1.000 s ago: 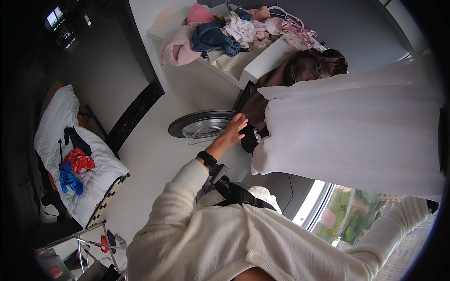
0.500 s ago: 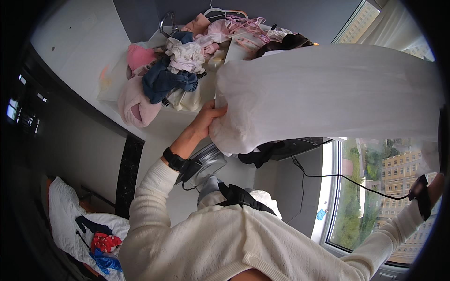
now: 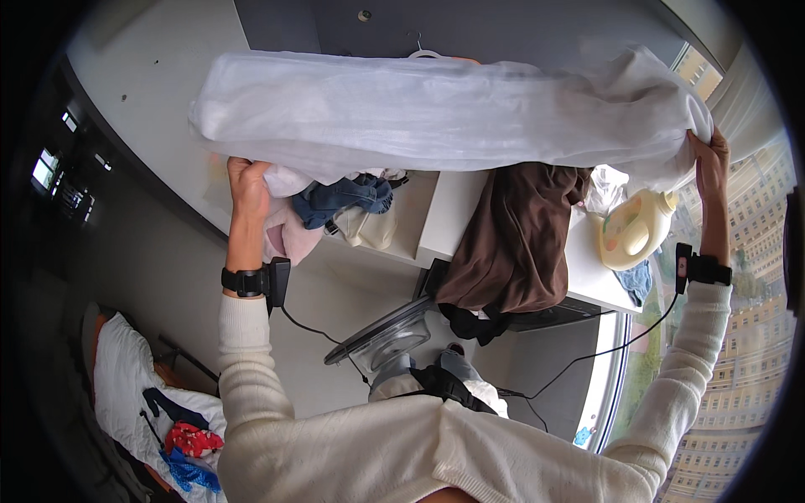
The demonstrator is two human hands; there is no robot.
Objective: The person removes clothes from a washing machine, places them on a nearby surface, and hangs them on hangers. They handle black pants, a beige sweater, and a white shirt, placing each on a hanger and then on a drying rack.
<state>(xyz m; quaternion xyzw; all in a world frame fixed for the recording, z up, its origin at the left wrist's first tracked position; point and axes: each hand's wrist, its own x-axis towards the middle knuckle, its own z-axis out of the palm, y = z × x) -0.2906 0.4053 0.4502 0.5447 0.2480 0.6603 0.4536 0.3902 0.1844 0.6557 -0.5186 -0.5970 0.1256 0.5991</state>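
A long piece of thin white cloth (image 3: 419, 109) is stretched crosswise in the air in front of me. My left hand (image 3: 249, 189) is closed on the lower edge of its left end. At the other end my right hand (image 3: 711, 172) grips the gathered cloth. A dark strap with a small black box sits on each wrist. Beneath the white cloth, a brown garment (image 3: 520, 239) drapes over the front of the counter. Jeans (image 3: 340, 199) and pink clothes (image 3: 289, 235) lie partly hidden at the left.
A cream detergent jug (image 3: 636, 230) stands on the white counter (image 3: 587, 277) at the right, by the window. Below is an open round washer door (image 3: 386, 335). Black cables run from both wrists. Bedding (image 3: 122, 377) with clothes on it lies at the lower left.
My left hand has moved left and my right hand has come up and inward, bringing the white cloth farther left and level. The brown garment and the jug have come into sight.
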